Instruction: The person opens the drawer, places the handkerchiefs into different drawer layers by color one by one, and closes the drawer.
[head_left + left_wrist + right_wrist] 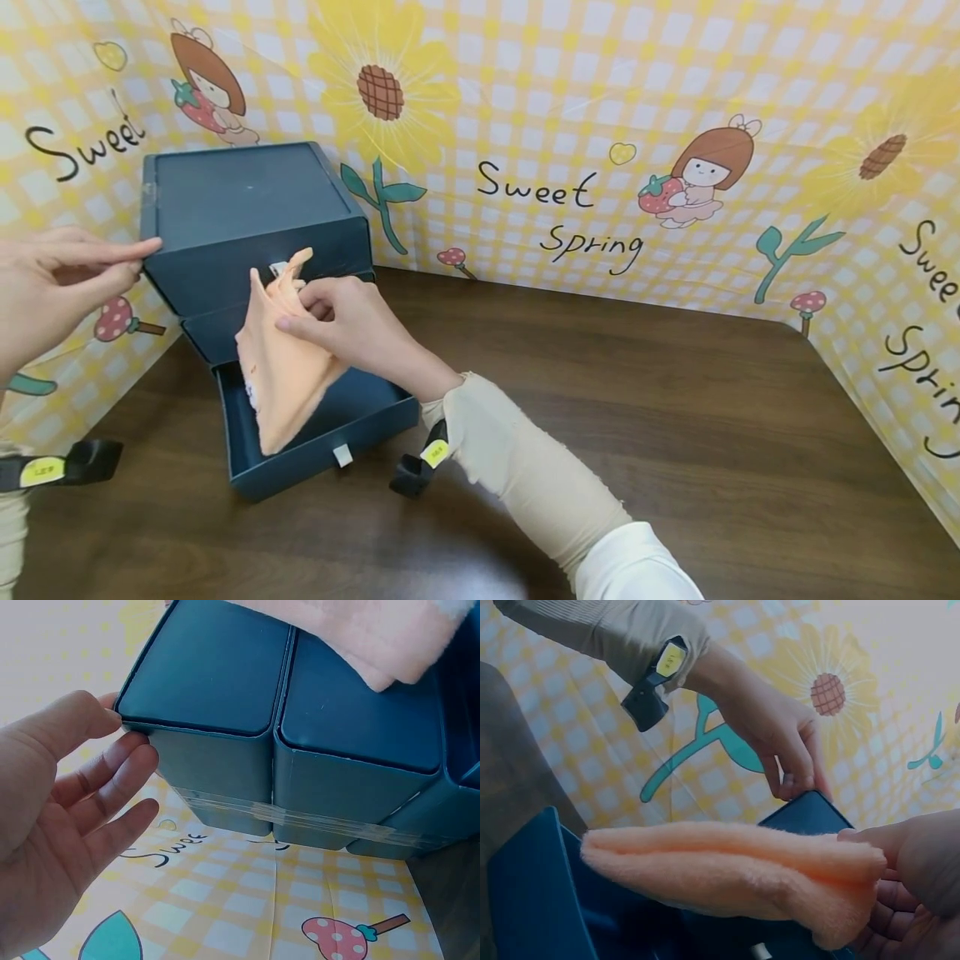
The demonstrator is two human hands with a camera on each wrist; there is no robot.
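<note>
A peach plush cloth (285,367) is pinched near its bunched upper end by my right hand (341,321), thumb in front. It hangs tapering over the pulled-out bottom drawer (390,408) of a dark blue stack of drawers (240,187). In the right wrist view the cloth (720,862) stretches as a thick fold away from the fingers. My left hand (56,287) touches the top front left corner of the stack with its fingertips, the index finger straight. The left wrist view shows that hand (75,795) with its other fingers loosely spread beside the corner.
Clear tape (262,812) runs across the side of the stack. A white pull tab (342,455) sticks out of the bottom drawer's front. Brown wood tabletop (600,417) extends to the right, and a yellow checked printed sheet (525,108) stands behind and at both sides.
</note>
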